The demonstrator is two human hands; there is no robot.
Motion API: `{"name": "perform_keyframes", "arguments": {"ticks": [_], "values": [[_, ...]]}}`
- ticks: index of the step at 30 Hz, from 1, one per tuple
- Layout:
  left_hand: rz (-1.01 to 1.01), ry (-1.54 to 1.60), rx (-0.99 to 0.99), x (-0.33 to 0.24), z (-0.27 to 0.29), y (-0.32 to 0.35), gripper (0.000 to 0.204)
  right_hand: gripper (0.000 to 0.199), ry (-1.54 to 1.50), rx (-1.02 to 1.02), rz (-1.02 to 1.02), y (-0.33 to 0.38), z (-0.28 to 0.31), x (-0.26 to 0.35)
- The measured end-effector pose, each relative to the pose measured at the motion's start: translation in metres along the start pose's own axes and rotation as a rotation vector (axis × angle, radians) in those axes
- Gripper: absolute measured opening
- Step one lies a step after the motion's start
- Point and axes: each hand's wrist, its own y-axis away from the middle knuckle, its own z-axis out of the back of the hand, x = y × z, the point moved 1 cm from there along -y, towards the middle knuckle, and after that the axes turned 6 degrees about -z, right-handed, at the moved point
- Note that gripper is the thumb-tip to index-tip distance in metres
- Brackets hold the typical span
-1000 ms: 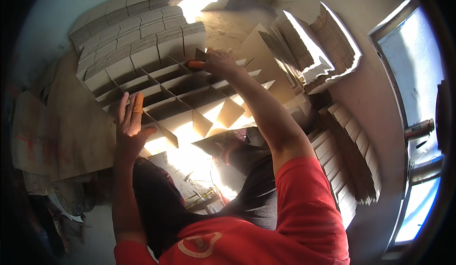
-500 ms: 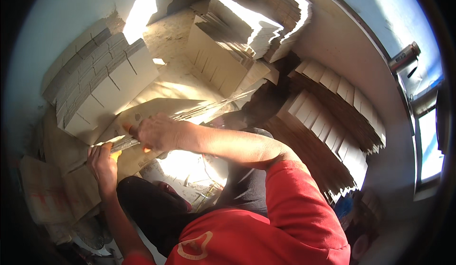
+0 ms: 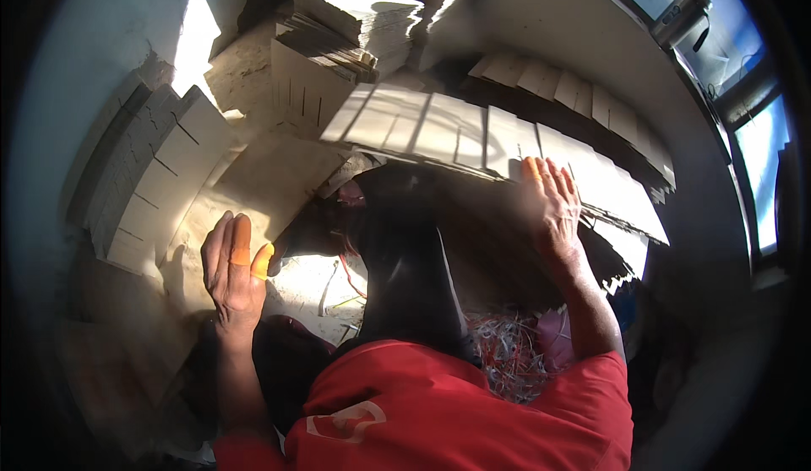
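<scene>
My right hand (image 3: pixel 553 205) is at the near edge of a long slotted cardboard strip (image 3: pixel 460 125), its fingers over the top face and its thumb hidden. More strips seem to lie under that one. The strip slants across the stack at my right, its left end reaching past my knee. My left hand (image 3: pixel 232 272) is raised, empty, with fingers extended; orange covers wrap one finger and the thumb. Behind it lies a flat brown board (image 3: pixel 262 175). Upright slotted cardboard pieces (image 3: pixel 169 167) stand in a row at the left.
Tall cardboard stacks (image 3: pixel 355 15) stand at the back, with another slotted row (image 3: pixel 583 95) along the right wall. A metal flask (image 3: pixel 680 15) rests on the window sill. Shredded scraps (image 3: pixel 507 353) lie by my right side.
My right hand has swung from the left over to the right stack, and slotted cardboard now lies under it. My left hand has let go of the thin cardboard bundle and opened.
</scene>
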Motion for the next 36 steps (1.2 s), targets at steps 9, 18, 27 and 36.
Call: {"name": "perform_keyframes", "arguments": {"ticks": [9, 18, 27, 36], "values": [[-0.016, 0.201, 0.089, -0.021, -0.054, -0.004, 0.054, 0.047, 0.37, 0.172, -0.389, 0.138, -0.113, -0.225], [0.126, 0.307, 0.186, -0.018, -0.079, 0.006, 0.053, 0.053, 0.11, 0.673, -0.375, 0.082, -0.096, -0.207], [0.105, 0.617, 0.122, -0.059, -0.13, -0.026, 0.064, 0.057, -0.236, 0.407, -0.51, -0.071, -0.07, -0.182], [0.028, 0.737, 0.147, -0.104, -0.175, -0.013, 0.061, 0.082, -0.833, 0.036, -0.771, -0.292, -0.144, -0.082]]}}
